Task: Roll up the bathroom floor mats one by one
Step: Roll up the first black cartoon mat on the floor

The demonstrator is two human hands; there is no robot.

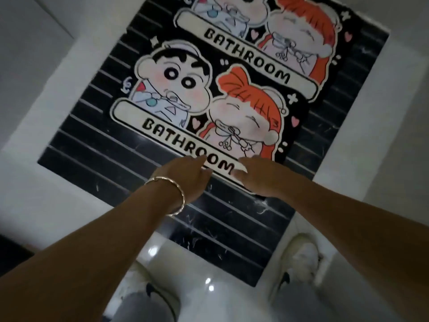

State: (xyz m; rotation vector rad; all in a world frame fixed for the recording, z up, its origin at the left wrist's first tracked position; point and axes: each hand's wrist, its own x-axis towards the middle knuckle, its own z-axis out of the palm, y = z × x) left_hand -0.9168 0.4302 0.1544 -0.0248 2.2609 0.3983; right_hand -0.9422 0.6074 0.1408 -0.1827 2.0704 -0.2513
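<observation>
Biggest thing here is the floor, glossy white tile w/ a black striped panel set into it. Two matching cartoon "BATHROOM" mats lie flat on that panel at an angle. The near mat is right in front of the person, and the far mat is behind it. Looks like the near one overlaps the far one's edge a bit, tho the pic is dim and smeary so not 100% sure.

Both arms reach down to the near mat's closest edge. The left hand has relaxed, mostly straight fingers lying on the word strip, not gripping anything afaict. The right hand sits just beside it at the mat's edge w/ fingers bent down. Can't tell if it's actually pinched the edge or is just touching it. There's a white shoe near the panel's corner and a thin bangle on the left wrist.

Imo nothing's rolled yet, this is just the start of mat 1.

What could go wrong:
- The hands are close together near one end of the edge, so the roll could start crooked and cone out.
- Shiny tile means the mat may slide away instead of curling.
- If the mats do overlap, the far one might drag along or get caught in the roll
</observation>
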